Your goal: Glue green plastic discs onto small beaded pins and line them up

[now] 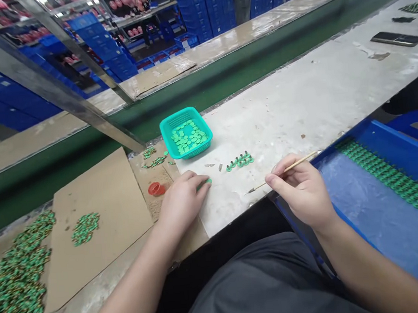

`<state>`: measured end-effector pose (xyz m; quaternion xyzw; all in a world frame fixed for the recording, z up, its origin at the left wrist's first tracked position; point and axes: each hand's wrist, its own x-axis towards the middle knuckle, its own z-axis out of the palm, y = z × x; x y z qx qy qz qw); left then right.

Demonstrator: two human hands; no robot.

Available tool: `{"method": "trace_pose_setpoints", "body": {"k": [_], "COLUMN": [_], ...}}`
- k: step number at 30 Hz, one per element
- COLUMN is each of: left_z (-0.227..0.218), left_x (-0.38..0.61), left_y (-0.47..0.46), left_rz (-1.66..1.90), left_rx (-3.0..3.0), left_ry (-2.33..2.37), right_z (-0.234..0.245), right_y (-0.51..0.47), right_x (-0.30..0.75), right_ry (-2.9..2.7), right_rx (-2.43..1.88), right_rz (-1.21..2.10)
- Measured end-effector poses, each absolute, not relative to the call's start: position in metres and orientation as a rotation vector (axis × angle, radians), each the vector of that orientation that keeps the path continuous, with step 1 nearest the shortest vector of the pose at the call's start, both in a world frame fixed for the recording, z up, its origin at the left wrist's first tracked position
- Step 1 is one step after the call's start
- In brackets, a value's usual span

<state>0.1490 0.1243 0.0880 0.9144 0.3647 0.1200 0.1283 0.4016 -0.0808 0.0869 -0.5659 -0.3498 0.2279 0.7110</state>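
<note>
My right hand point(304, 195) pinches a thin paintbrush point(289, 168) with a light wooden handle, its dark tip pointing down to the left over the table edge. On the worktop, my left hand point(186, 197) has its fingers curled together on a small green disc point(208, 180), partly hidden by the fingertips. Between the hands and a little beyond, short rows of green discs with dark upright pieces point(239, 161) stand on the white surface. A turquoise basket point(188, 153) with loose light-green discs point(188, 138) sits past my left hand. Beside that hand is a red cap-like cup point(156, 189).
Left, cardboard point(106, 193) bears a small pile of green-and-brown pieces point(86, 229); a big heap point(19, 272) lies beyond. Right, a blue tray point(365, 211) holds rows of green pieces. A phone point(397, 39) lies far right. A metal post point(93, 112) slants behind.
</note>
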Motion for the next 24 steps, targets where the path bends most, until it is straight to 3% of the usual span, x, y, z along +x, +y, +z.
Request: {"method": "trace_pose_setpoints", "body": {"k": [5,13,19,24], "left_z": [0.076,0.080,0.065,0.052], "left_x": [0.141,0.016,0.001,0.012], "left_y": [0.110,0.051,0.044,0.042], "left_rz": [0.393,0.630,0.726,0.861], "left_rx": [2.699,2.697,2.507,2.493], "left_ry": [1.005,1.126,1.090,1.102], "right_z": [0.090,0.079,0.085,0.091], "right_y": [-0.082,-0.072,-0.038,-0.021], "right_x": [0.386,0.353,0.331,0.320], "right_ry": [-0.825,-0.893,-0.955,-0.981], "right_rx": [-1.232,-1.189,-1.253,-1.223], "right_rz": [0.655,0.960,0.828,0.942]}}
